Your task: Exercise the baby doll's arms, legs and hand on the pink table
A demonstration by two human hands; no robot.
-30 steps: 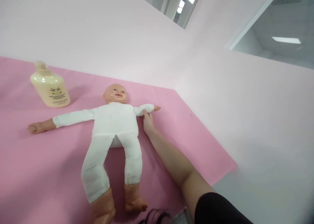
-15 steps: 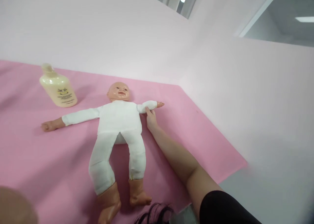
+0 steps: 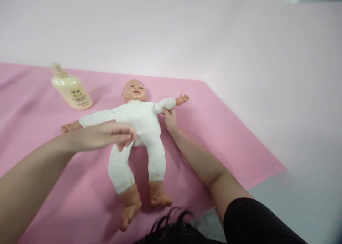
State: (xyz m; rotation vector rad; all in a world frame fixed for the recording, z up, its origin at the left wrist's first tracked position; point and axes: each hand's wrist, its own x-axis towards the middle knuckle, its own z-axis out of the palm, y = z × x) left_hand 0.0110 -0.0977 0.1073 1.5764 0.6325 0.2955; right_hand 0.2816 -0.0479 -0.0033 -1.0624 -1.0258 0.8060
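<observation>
**Fingers on doll's arm, other hand over its torso**

Fingertips [image 3: 165,111] of right hand [image 3: 170,120] pinch the underside of the doll's white sleeve near the wrist; narrow grip, thumb and fingers closed on the fabric. Left hand [image 3: 112,135] hovers over the doll's torso and hip, fingers loosely curled together, blurred; cannot tell whether it touches or holds anything.

Head view: baby doll [image 3: 139,119] lies face up on pink sheet [image 3: 40,180], middle of the surface. Long axis runs head far, feet near, tilted slightly so feet point toward the viewer's left. Arms spread sideways. White cloth body and limbs, tan plastic head, hands and feet, open-mouthed face.

Cream bottle [image 3: 71,91] lies on the sheet far left of the doll's head, well apart, cap pointing away. Label has a small dark-and-yellow emblem and lines of print, too small to read.

Pale pink wall [image 3: 171,34] behind. Dark hair [image 3: 171,226] and black sleeve [image 3: 253,222] at bottom edge.
</observation>
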